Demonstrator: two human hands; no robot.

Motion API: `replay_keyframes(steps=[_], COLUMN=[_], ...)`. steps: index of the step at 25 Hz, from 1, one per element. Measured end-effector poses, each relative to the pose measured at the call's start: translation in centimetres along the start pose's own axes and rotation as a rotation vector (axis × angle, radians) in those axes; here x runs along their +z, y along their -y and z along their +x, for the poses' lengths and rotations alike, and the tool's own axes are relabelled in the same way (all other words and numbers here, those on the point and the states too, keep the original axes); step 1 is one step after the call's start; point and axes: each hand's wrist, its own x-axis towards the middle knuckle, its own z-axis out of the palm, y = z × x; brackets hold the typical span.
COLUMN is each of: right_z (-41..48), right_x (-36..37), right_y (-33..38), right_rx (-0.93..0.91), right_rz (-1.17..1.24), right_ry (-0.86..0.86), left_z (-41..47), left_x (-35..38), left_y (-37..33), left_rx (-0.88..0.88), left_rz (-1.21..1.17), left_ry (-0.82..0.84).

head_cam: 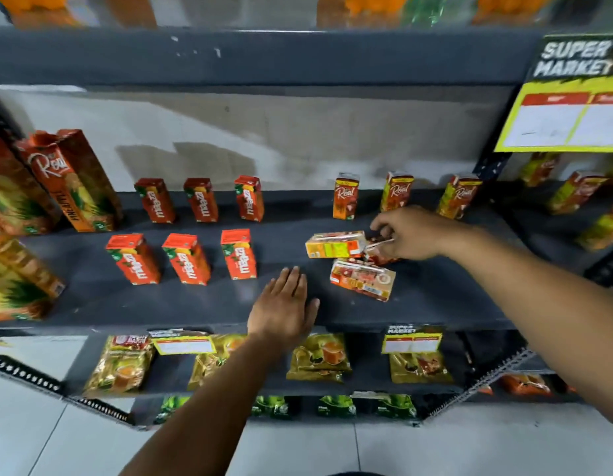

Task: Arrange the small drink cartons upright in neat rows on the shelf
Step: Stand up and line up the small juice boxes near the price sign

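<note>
The right hand [406, 235] pinches a small red drink carton lying flat [380, 250] on the dark grey shelf [435, 297], touching two more toppled cartons [336, 244]. The left hand [284, 309] rests flat, fingers spread, on the shelf's front edge.

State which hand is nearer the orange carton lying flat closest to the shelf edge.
Right. The right hand is just above the flat carton, fingering another; the left hand rests flat, farther off.

Single head-worn wide-angle view, positioned close before the dark shelf [195, 304] at arm's reach, facing forward and downward across its surface, with lower tiers and floor tiles [40, 441] at the frame's bottom.
</note>
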Motion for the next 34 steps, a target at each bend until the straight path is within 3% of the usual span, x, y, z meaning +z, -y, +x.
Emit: replay_keyframes(steps=[5,9,14,16,20,23,25,27,34], right_z=[3.5,6.3,7.5,6.7,1.4,-2.7,-4.3,-4.5,-3.9], right_x=[0.1,2.1,3.7,3.5,3.6,3.8,4.8,6.6,8.9], right_y=[3.2,7.2,7.9,6.2,0.6,-6.1,-10.2,-12.7,-15.0], right_rx=[-0.11,-0.058,0.038,0.071,0.062,0.247,0.391,0.399,0.36], right_rz=[-0.101,-0.244,-0.186,0.045,0.608,0.725,0.595,0.562,0.813], right_ry=[-0.021,0.084,-0.039,-0.214,-0.772,-1.041,-1.036,-0.956,-0.847], left_z=[0.1,0.1,0.0,0.2,0.1,1.0,1.6,2.0,1.7], left_x=[1.7,1.0,0.8,1.0,1.5,1.8,2.0,2.2,2.2], left_y=[0.7,0.4,0.6,0.6,1.1,0.3,-0.9,-1.4,-1.3], left_rx=[0.006,0.003,0.0,0.009,-0.011,-0.042,-0.042,-0.039,-0.054], left_rz=[0.086,0.086,0.069,0.056,0.036,0.037,0.041,0.05,0.077], left_ry=[0.051,0.068,0.088,0.075,0.082,0.084,0.091,0.097,0.106])
